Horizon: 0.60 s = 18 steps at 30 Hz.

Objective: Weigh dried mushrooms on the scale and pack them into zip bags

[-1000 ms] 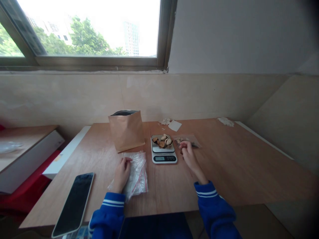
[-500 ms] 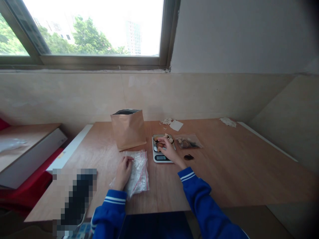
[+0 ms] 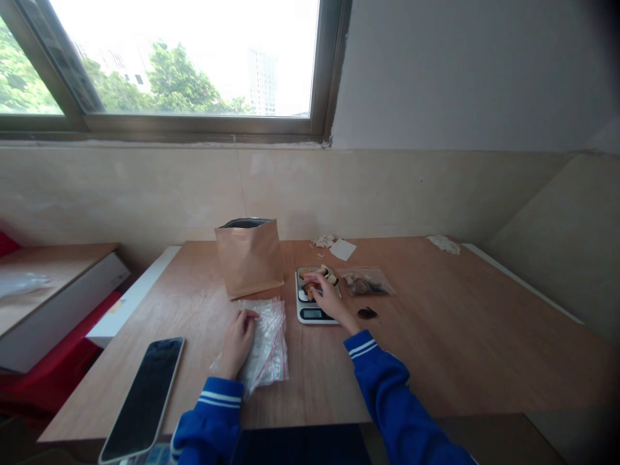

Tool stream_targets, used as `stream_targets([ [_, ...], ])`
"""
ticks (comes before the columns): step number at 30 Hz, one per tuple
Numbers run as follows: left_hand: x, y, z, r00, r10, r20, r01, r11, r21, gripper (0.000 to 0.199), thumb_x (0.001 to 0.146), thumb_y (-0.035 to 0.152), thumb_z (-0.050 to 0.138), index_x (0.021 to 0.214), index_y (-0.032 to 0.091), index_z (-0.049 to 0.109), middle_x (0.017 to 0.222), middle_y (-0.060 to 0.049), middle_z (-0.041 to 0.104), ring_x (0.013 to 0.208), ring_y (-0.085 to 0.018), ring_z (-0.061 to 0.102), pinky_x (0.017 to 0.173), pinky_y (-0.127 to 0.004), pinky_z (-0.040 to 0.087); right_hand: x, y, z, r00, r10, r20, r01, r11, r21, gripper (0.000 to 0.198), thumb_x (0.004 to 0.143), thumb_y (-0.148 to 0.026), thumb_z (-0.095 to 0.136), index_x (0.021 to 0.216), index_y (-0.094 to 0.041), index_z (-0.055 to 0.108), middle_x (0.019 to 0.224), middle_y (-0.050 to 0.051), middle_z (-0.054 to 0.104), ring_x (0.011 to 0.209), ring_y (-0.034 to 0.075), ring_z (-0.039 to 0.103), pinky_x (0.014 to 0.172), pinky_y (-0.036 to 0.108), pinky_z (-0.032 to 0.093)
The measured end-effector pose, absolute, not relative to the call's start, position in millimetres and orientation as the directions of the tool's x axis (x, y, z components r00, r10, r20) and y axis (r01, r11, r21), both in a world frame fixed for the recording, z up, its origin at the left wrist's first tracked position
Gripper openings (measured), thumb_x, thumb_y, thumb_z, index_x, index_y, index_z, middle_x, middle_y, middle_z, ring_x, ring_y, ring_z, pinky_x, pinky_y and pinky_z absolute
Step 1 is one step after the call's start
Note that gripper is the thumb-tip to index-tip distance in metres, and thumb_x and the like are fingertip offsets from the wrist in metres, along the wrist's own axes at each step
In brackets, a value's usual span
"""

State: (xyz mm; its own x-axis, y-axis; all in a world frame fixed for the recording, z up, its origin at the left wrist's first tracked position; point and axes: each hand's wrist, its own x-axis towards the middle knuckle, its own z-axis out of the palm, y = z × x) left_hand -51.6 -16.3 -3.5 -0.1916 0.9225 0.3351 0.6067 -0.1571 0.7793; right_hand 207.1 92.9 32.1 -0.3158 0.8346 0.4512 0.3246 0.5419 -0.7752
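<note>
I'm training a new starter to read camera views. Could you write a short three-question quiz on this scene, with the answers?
1. Multiple choice: what does the left hand rest on?
A) the phone
B) the clear bags
C) the white card

2. True or false: the dark piece lies on the table, to the right of the scale.

3. Fill in the missing word: the top of the paper bag is ____.

Key: 1. B; 2. True; 3. open.
</note>
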Motion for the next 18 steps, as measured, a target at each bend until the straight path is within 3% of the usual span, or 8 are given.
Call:
stream_targets([
  [6, -51, -16, -3, -0.2, 0.919, 0.341, 0.594, -0.163, 0.788, 0.02, 0.084, 0.027, 0.044, 0.084, 0.02, 0.062, 0.086, -0.007, 0.064, 0.08, -0.023, 0.064, 0.076, -0.038, 0.051, 215, 82, 51, -0.299, 0.786, 0.541, 0.598, 0.596, -0.536, 0.035, 0.085, -0.009, 0.043, 0.11, -0.022, 0.063, 0.114, 0.009, 0.061, 0.113, 0.023, 0.054, 0.102, 0.045, 0.041],
  [11, -52, -17, -3, -0.193, 0.92, 0.34, 0.605, -0.161, 0.78, 0.02, 0.085, 0.026, 0.043, 0.085, 0.02, 0.062, 0.086, -0.007, 0.064, 0.081, -0.023, 0.064, 0.076, -0.038, 0.05, 242, 50, 41, -0.114, 0.751, 0.651, 0.638, 0.558, -0.531, 0.029, 0.091, -0.014, 0.038, 0.103, -0.021, 0.063, 0.103, 0.01, 0.06, 0.103, 0.024, 0.055, 0.094, 0.04, 0.044],
  [18, -51, -18, 1, -0.187, 0.926, 0.327, 0.61, -0.152, 0.778, 0.02, 0.086, 0.026, 0.043, 0.084, 0.02, 0.061, 0.087, -0.007, 0.064, 0.082, -0.022, 0.063, 0.077, -0.037, 0.05, 285, 15, -5, 0.132, 0.749, 0.649, 0.851, 0.25, -0.462, 0.026, 0.087, -0.012, 0.039, 0.095, -0.02, 0.063, 0.106, 0.012, 0.055, 0.104, 0.028, 0.051, 0.093, 0.046, 0.038],
])
